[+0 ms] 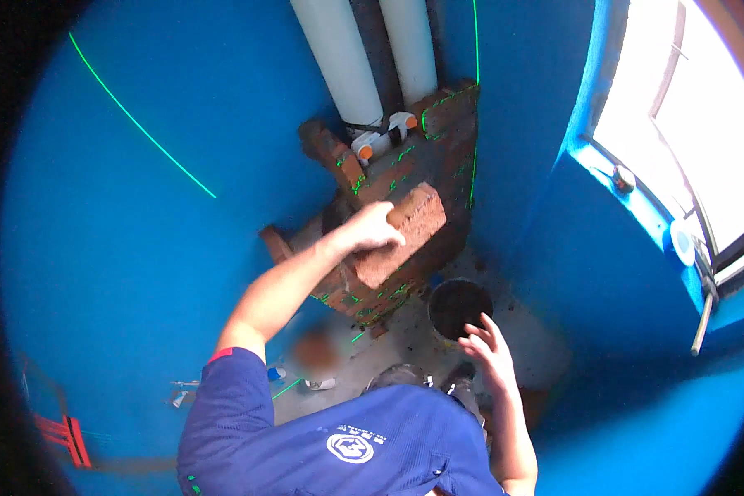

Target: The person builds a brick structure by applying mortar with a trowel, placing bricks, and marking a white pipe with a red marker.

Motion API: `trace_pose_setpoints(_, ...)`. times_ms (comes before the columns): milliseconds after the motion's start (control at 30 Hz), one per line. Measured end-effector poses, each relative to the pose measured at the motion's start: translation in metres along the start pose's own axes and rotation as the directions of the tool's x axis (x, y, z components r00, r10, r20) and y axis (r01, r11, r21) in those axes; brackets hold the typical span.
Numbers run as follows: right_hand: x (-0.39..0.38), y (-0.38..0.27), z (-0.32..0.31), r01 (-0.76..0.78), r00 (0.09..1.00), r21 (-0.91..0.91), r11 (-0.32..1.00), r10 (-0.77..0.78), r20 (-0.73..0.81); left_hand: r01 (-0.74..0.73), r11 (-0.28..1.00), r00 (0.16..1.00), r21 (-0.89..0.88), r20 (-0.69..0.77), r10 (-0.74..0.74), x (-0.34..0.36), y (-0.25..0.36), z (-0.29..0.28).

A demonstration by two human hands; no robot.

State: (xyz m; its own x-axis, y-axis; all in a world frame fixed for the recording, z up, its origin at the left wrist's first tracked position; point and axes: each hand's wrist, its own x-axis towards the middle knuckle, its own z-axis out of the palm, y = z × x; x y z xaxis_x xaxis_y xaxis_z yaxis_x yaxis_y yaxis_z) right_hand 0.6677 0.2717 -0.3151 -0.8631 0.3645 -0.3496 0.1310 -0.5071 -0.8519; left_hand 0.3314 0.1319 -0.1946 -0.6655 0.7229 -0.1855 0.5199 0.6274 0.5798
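Note:
A reddish brick [410, 240] is gripped from its left side by my left hand [372, 226], whose arm reaches forward over the partly built brickwork [448, 161]. The brick is tilted, with its long side running from lower left to upper right. My right hand [489, 351] is raised, with its fingers spread and nothing in them. Just beyond it, a dark round bucket [432, 318] stands on the floor; its dark contents cannot be made out.
Two white vertical pipes [339, 58] rise behind the brickwork, near white fittings with orange caps [365, 152]. Blue walls [157, 248] flank the corner, crossed by green laser lines. A bright window [661, 107] with a rod [703, 326] is at right. An orange-red object [76, 442] stands lower left.

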Motion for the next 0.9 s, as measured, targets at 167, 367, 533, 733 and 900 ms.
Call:
trace_pose_setpoints(167,-0.015,0.01,-0.119,-0.17,0.944,0.143,0.975,0.202,-0.26,0.175,0.979,0.984,0.108,-0.055,-0.17,0.077,0.028,-0.036)
trace_pose_setpoints(367,-0.021,0.02,-0.171,-0.134,0.878,0.232,0.963,0.224,-0.422,0.254,0.967,0.965,-0.035,0.07,-0.251,0.13,0.024,-0.072)
trace_pose_setpoints(533,0.013,-0.001,-0.134,-0.031,0.91,0.29,0.956,0.148,-0.387,0.069,0.994,0.997,0.084,-0.043,-0.065,0.158,-0.006,-0.084)
trace_pose_setpoints(733,0.045,-0.019,-0.092,-0.108,0.919,0.202,0.974,0.175,-0.354,0.105,0.99,0.994,-0.093,-0.001,-0.106,0.164,0.007,-0.09)
trace_pose_setpoints(900,0.05,-0.031,-0.089,-0.082,0.914,0.174,0.981,0.144,-0.38,0.006,0.992,1.0,-0.125,0.015,-0.004,0.176,-0.004,-0.087)
